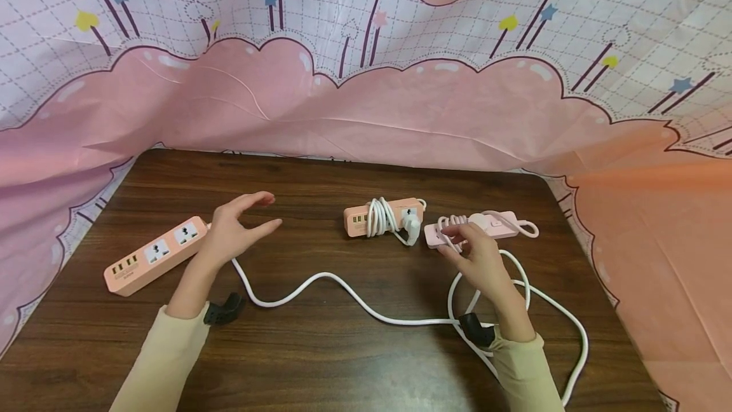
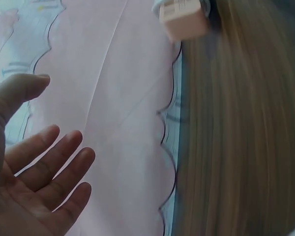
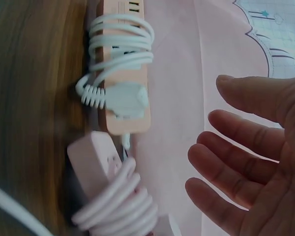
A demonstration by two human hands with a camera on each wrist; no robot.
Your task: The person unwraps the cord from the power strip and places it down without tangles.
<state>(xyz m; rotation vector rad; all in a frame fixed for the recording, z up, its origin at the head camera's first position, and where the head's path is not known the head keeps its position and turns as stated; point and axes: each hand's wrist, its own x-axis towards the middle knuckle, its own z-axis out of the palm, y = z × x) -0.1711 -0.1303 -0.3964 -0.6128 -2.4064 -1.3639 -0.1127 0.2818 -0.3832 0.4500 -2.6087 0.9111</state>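
Observation:
My left hand (image 1: 229, 237) hovers over the table at the left, thumb and fingers spread with nothing between them. Beside that wrist lies an orange power strip (image 1: 157, 254) with two sockets, and its white cord (image 1: 366, 310) runs loose across to the right. A second orange power strip (image 3: 130, 76), its cord wound round it and the plug resting on a socket, lies at the middle back. Right of it is a pale pink power strip (image 3: 91, 160) with a coiled cord. My right hand (image 1: 480, 262) is over that pink strip, fingers apart and holding nothing in the right wrist view.
Loops of the white cord spread over the right side of the dark wooden table (image 1: 320, 361). A pink and white patterned cloth (image 1: 354, 132) hangs behind the table and along its sides. Each wrist wears a black band mount (image 1: 225, 310).

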